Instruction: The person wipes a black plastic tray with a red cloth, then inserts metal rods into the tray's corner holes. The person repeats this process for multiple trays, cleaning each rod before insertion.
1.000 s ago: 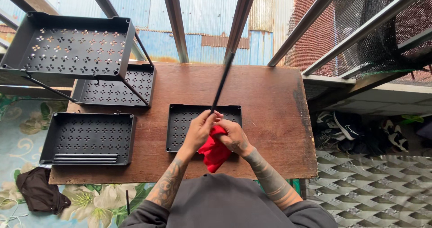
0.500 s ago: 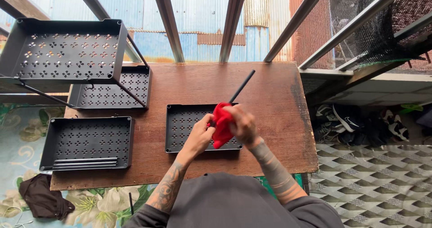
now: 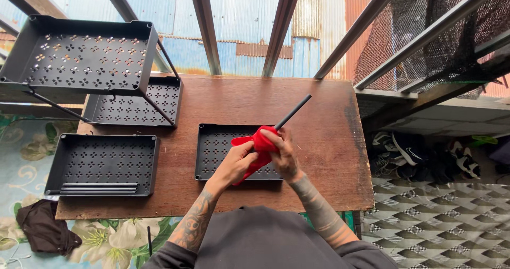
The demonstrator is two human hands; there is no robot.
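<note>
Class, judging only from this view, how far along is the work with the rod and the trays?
Done: two trays already stand joined by rods as a rack.
In hand: both hands, left hand and right hand, hold a red cloth around a black rod.
Left: more rods lie in a loose tray; another tray sits unassembled.
</note>
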